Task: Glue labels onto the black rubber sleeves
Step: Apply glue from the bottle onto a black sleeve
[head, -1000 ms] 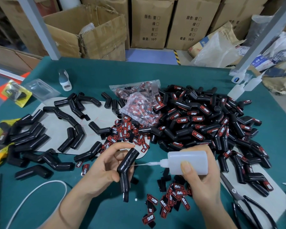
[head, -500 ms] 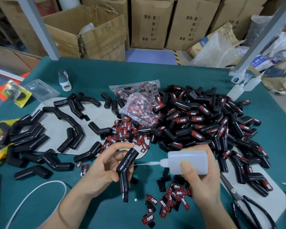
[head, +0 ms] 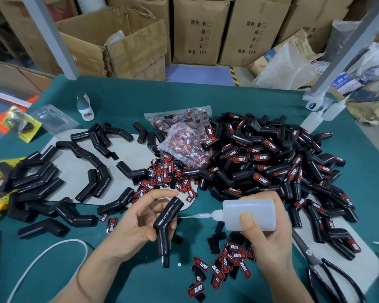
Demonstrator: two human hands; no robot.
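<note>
Near the front edge of the green desk (head: 206,101), in the head view, the left hand (head: 136,226) holds a bent black sleeve (head: 165,224) nearly upright, its fingers (head: 162,194) and thumb curled round the upper half. The right hand (head: 269,243) grips a white glue bottle (head: 249,214) lying sideways, fingers wrapped round its body and thumb pressed on the near face. The bottle's thin nozzle (head: 193,217) points left and its tip touches the sleeve near the bend.

Below the hands, loose red-and-black labels (head: 228,263) lie scattered on the desk. More labels (head: 164,178) are heaped just beyond the left hand, beside a clear bag of labels (head: 184,143). To the right spreads a large pile of labelled sleeves (head: 271,167). To the left, bare sleeves (head: 44,186) lie on and around a grey sheet (head: 127,154). Scissors (head: 324,272) rest at the right front, near the right wrist. A white cord (head: 44,259) curves across the left front. A small white bottle (head: 84,106) stands far left on the desk, and two spare bottles (head: 322,115) lean at the far right by a grey post (head: 350,49). Cardboard boxes (head: 201,29) stand behind the desk.
</note>
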